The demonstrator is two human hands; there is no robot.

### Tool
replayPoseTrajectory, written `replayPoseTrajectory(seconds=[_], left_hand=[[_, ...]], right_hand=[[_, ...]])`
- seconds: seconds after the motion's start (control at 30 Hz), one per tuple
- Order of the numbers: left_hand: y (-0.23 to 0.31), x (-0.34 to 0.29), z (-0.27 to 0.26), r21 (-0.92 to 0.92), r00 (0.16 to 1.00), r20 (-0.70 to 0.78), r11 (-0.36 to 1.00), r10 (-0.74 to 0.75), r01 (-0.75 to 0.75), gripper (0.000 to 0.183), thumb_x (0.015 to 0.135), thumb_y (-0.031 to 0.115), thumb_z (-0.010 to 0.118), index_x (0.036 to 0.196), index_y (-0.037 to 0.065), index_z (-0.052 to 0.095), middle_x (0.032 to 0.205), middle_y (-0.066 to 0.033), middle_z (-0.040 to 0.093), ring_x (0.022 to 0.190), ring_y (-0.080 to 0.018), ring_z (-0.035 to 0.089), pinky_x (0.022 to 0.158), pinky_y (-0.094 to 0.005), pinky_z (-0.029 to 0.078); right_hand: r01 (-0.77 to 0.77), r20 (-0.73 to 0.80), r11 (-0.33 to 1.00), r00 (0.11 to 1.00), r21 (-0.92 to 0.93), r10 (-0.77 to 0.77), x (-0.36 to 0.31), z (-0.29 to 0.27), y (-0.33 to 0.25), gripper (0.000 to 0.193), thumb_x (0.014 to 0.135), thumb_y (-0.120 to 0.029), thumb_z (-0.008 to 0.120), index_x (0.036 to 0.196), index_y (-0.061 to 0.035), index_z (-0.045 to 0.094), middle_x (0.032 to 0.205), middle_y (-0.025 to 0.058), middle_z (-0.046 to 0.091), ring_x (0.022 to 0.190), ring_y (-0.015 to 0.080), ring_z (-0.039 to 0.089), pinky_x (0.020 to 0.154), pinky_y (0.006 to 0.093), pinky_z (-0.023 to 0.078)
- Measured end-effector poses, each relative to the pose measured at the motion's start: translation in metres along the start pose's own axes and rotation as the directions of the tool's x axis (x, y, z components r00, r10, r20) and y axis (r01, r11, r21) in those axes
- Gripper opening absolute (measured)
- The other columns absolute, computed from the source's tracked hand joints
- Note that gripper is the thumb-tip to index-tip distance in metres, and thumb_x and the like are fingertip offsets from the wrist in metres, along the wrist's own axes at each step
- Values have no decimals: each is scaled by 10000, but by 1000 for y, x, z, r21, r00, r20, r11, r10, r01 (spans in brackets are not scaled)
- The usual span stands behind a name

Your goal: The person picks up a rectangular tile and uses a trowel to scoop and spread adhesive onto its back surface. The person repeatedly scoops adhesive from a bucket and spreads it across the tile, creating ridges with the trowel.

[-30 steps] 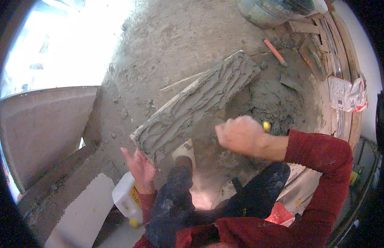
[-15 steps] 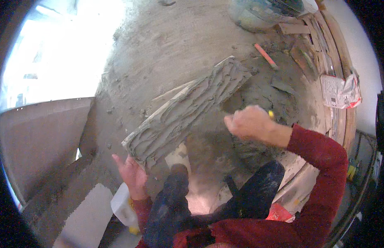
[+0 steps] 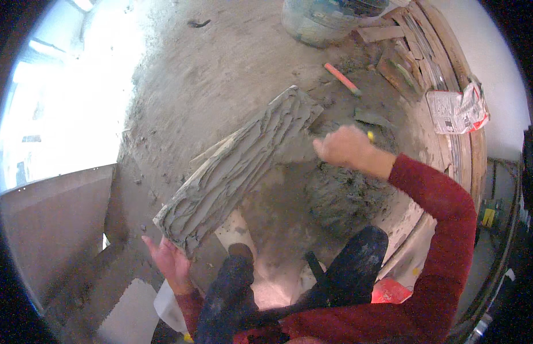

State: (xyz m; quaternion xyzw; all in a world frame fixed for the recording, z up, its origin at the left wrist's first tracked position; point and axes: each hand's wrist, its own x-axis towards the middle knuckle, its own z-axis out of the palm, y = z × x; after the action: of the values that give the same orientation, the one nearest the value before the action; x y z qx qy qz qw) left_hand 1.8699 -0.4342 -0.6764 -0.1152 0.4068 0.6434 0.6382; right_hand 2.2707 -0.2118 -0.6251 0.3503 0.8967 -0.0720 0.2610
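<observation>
A long pale slab [image 3: 159,220] slants across the middle, its upper face coated with ridged wet grey mortar [image 3: 238,166]. My left hand [image 3: 173,265] is at its near left end, palm turned up and thumb stretched out, with fingers partly hidden beneath the slab's edge. To the right of the slab, my right hand [image 3: 348,148] is closed in a fist above a heap of dark mortar [image 3: 349,195]. A small yellow tip [image 3: 370,136] of a tool shows behind that fist; the rest of the tool cannot be made out.
A large bucket [image 3: 312,26] stands at the far right of the mortar-smeared floor. An orange-red stick-like thing [image 3: 342,79] lies beyond the heap. A crumpled bag [image 3: 457,110] sits by wooden boards [image 3: 470,155] along the right wall. At left stands a brown panel [image 3: 60,212]; a white container [image 3: 169,307] is near my left forearm.
The view has shifted, so most things appear farther left. My right fist has moved away from me, relative to the slab's near part. My left hand stays at the slab's near end.
</observation>
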Motion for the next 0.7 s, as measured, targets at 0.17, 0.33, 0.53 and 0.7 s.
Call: replayPoseTrajectory(seconds=[0.17,0.33,0.53,0.7], left_hand=[[2,1,-4,-52,926,374,997,-38,62,646,995,487,308,1359,-40,391,1337,-180,493,1138,-286,532,1069,-386,360],[0,-7,33,22,995,-88,999,-38,40,383,1022,248,352,1292,-5,450,1206,-173,564,1021,-263,574,1038,-432,397],[5,5,-15,-25,952,301,998,-48,59,575,982,439,388,1271,-51,468,1258,-183,551,1142,-263,544,1042,-411,391],[10,6,-21,-37,951,290,992,-105,121,760,949,580,343,1324,-78,408,1336,-192,497,1216,-300,492,1072,-394,349]], right_hand=[[-222,43,958,971,-179,234,11,30,108,154,823,-183,518,758,-73,605,661,148,658,660,336,688,527,461,549],[-111,35,982,992,-150,118,2,30,86,143,865,-170,494,863,-44,562,668,137,653,583,324,661,478,467,512],[-193,-19,964,981,-183,192,8,48,114,126,809,-170,547,760,-85,626,678,126,668,633,319,684,525,457,554],[-379,-10,908,923,-178,384,4,46,153,185,827,-203,532,775,-77,657,725,149,682,678,329,688,576,469,563]])
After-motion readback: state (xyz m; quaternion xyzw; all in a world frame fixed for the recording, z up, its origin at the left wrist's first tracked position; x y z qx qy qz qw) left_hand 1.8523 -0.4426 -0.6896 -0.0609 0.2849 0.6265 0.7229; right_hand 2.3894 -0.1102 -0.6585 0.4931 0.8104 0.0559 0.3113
